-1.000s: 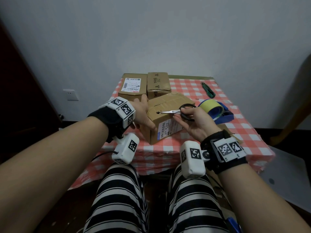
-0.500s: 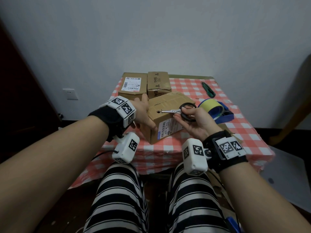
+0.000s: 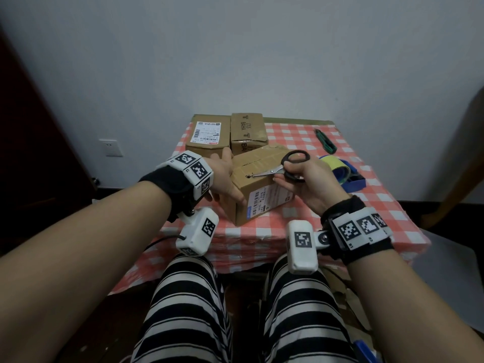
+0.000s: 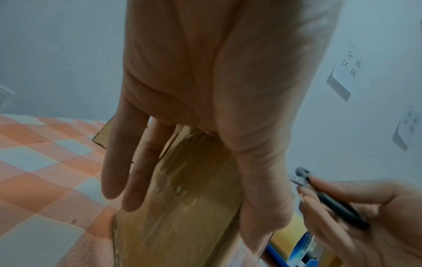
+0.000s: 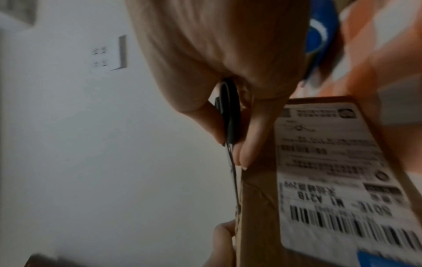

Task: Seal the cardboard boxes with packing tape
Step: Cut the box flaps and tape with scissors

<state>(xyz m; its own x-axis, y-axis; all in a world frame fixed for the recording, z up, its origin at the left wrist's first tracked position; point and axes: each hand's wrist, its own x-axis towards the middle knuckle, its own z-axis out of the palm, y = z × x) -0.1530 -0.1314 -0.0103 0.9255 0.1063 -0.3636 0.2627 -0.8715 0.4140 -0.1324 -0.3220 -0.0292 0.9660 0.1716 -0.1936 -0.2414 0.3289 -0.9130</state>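
Note:
A cardboard box (image 3: 258, 158) with a white label on its front sits tilted near the table's front edge. My left hand (image 3: 222, 176) presses flat against its left side, fingers straight and thumb along the top edge; the left wrist view shows this hand (image 4: 205, 81) lying on the box (image 4: 182, 207). My right hand (image 3: 306, 179) grips black-handled scissors (image 3: 267, 173), whose blades are together and point left, tips touching a small dark hole in the box top. In the right wrist view the scissors (image 5: 230, 115) run along the top edge of the box (image 5: 255, 189).
Two more cardboard boxes (image 3: 207, 134) (image 3: 247, 129) stand at the back left of the red-checked tablecloth (image 3: 379, 205). A yellow tape roll in a blue dispenser (image 3: 340, 171) lies right of my right hand. A green utility knife (image 3: 324, 140) lies at the back right.
My right hand has lifted the scissor handles slightly; the blade tips stay at the same spot on the box top. The left hand and the box have not moved.

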